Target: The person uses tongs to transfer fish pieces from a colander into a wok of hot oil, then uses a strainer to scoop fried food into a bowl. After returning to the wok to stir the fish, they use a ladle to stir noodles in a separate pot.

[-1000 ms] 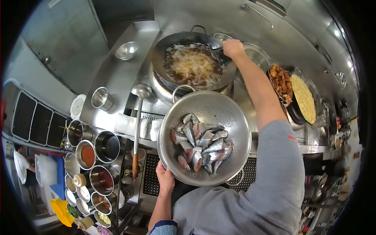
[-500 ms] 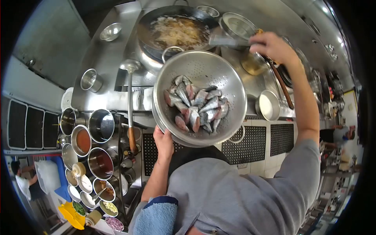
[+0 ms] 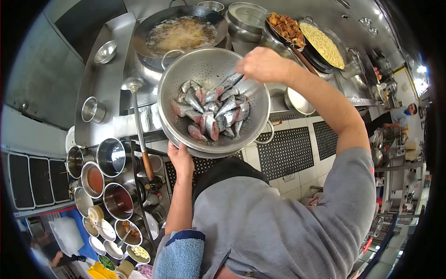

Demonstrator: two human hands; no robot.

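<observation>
A perforated steel colander (image 3: 206,60) full of cut fish pieces (image 3: 211,109) is held in front of me, with another metal bowl (image 3: 204,152) nested under it. My left hand (image 3: 180,158) is closed at its lower left rim, thumb on the near side. At the upper right rim, my right hand (image 3: 264,65) grips a thin dark utensil (image 3: 238,80) that points down at the fish. Its tip is too small to make out. Beyond the colander sits a wok (image 3: 144,39) of bubbling oil.
A long-handled ladle (image 3: 139,121) lies left of the colander. Several pots and containers of sauces and ingredients (image 3: 95,179) stand at lower left. Browned food pieces (image 3: 285,30) and noodles (image 3: 323,44) are at upper right. A person (image 3: 402,116) stands far right.
My right hand has come left and down from the upper right to the colander's rim, bringing the utensil over the fish. The view has shifted right.
</observation>
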